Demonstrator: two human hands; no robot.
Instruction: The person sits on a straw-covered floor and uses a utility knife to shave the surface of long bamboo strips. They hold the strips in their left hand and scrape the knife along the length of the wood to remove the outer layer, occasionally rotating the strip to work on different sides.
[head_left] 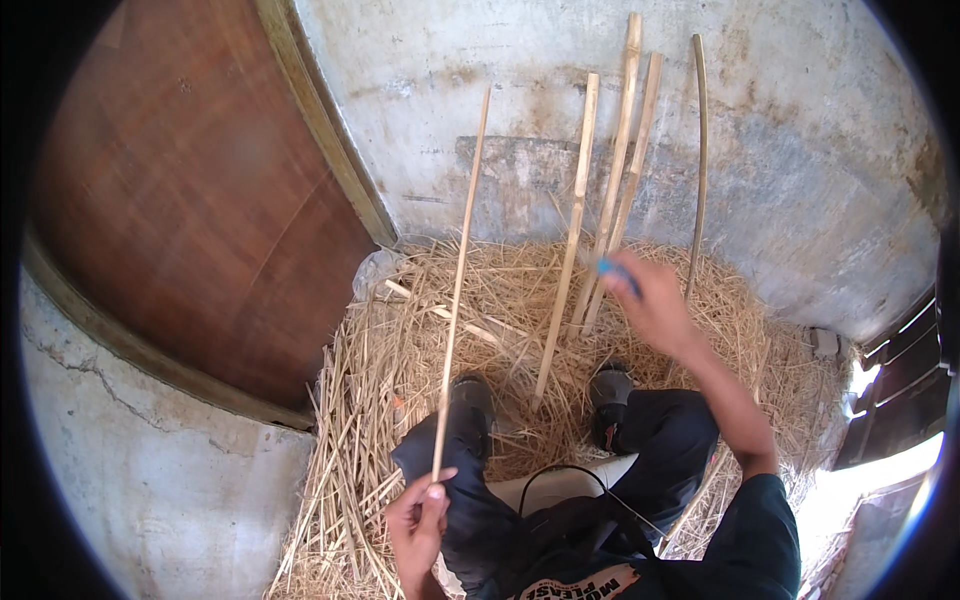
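Note:
Between the thumb and fingers of my left hand [418,520], above my left thigh, is the lower end of a long thin bamboo strip [461,270]. The strip slants up and away toward the wall. My right hand [652,305] is raised over the shavings on the right, fingers wrapped round a blue-handled tool [622,275]. Its working end is blurred, so its kind does not show. Just behind it, several split bamboo strips [568,245] stand leaning at the wall. Farther right leans a darker, slightly bent strip [699,150].
Bamboo shavings [520,275] cover the floor around my shoes, with loose strips [335,500] heaped at the left. A brown wooden door [200,200] stands left, a stained plaster wall [800,180] ahead. A pale seat [608,470] shows between my legs. Dark slats [905,400] line the right.

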